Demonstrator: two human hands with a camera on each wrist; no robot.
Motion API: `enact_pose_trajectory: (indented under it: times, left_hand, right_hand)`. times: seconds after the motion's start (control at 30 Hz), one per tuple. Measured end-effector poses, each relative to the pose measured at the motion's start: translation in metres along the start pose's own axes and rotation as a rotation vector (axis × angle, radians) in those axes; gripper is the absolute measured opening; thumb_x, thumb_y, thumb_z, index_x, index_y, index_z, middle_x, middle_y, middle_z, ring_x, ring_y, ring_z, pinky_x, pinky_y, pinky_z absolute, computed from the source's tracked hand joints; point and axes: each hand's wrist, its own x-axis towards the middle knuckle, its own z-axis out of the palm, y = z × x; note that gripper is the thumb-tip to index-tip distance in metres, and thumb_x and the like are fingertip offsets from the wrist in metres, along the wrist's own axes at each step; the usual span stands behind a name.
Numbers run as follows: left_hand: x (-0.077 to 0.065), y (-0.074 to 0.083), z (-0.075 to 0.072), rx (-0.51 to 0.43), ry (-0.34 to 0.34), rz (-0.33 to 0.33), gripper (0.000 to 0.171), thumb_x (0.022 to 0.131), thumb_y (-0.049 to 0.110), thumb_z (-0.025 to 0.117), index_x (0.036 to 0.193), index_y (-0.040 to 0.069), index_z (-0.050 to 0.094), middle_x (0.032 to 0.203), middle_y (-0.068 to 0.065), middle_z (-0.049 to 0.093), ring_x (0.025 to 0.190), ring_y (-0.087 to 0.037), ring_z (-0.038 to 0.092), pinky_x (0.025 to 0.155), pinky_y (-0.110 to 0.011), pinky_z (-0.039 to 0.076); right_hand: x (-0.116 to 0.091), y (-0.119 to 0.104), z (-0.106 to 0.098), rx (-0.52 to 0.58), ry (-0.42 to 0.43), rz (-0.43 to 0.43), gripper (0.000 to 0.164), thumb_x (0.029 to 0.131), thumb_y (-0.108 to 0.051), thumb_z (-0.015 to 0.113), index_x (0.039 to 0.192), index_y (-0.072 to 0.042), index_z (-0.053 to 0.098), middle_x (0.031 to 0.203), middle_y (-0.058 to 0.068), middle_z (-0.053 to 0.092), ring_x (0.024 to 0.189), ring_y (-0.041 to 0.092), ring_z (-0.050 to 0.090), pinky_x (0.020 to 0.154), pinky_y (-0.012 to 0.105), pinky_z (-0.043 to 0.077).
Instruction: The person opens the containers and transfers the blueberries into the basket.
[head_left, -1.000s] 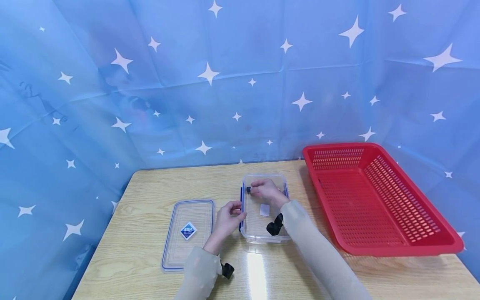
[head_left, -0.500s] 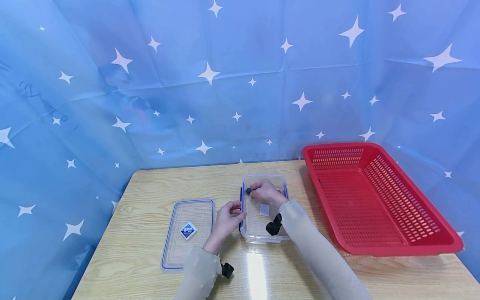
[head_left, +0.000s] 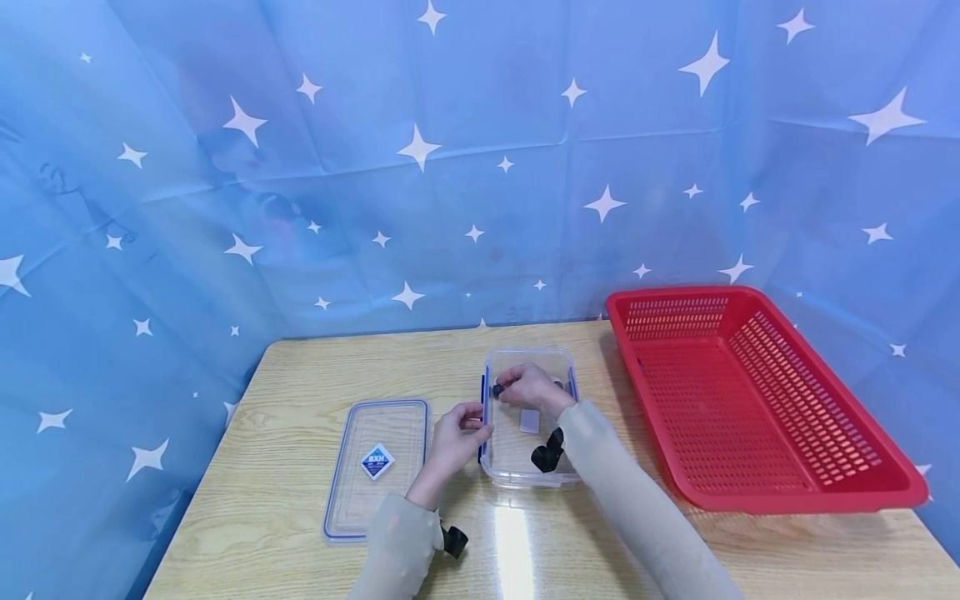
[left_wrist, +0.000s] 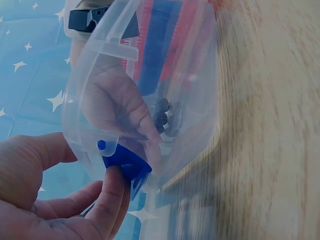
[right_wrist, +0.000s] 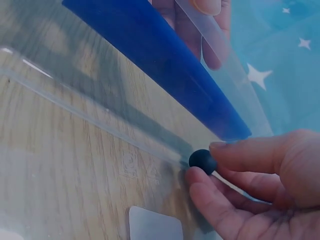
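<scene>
My right hand (head_left: pixel 527 385) reaches inside a clear plastic box (head_left: pixel 517 479) and pinches a small dark ball (right_wrist: pixel 201 161) between thumb and fingers, near the box's left wall. Several more dark balls (left_wrist: pixel 161 119) show through the plastic in the left wrist view. At the box's left side, my left hand (head_left: pixel 453 437) has its thumb at the rim and its fingers curled beneath the raised blue latch flap (left_wrist: pixel 127 162), gripping the side. A pale square (head_left: pixel 529 421) shows at the box's floor.
A clear lid (head_left: pixel 377 517) with a blue seal and a diamond-shaped label (head_left: pixel 377 461) lies flat left of the box. On the right stands a large red basket (head_left: pixel 738 500). Behind the wooden table (head_left: pixel 247 500) hangs a blue star-patterned curtain (head_left: pixel 480 167).
The right hand and the dark ball have shifted slightly toward the near side, along the box's left wall. The left hand keeps its place on the box.
</scene>
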Motion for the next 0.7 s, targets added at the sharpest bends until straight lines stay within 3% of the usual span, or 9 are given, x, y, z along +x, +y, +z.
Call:
enact_pose_trajectory:
  times: [0.27, 0.7]
  left_hand:
    - [0.0000, -0.0012, 0.0001, 0.003, 0.000, -0.002, 0.036, 0.081, 0.003, 0.068, 0.114, -0.008, 0.057, 0.099, -0.020, 0.065, 0.091, -0.029, 0.063, 0.074, -0.031, 0.053]
    - [0.0002, -0.0013, 0.0001, 0.020, 0.007, 0.017, 0.036, 0.081, 0.004, 0.068, 0.113, -0.009, 0.058, 0.100, -0.020, 0.065, 0.090, -0.029, 0.063, 0.072, -0.028, 0.053]
  right_hand:
    - [0.0014, 0.0007, 0.0007, -0.056, -0.033, 0.011, 0.028, 0.073, 0.003, 0.069, 0.101, 0.000, 0.066, 0.092, 0.008, 0.065, 0.082, 0.019, 0.059, 0.070, 0.026, 0.049]
    - [0.0027, 0.0002, 0.0014, 0.125, -0.066, 0.023, 0.021, 0.077, 0.008, 0.067, 0.097, 0.005, 0.060, 0.084, 0.008, 0.060, 0.069, 0.015, 0.059, 0.065, 0.025, 0.053]
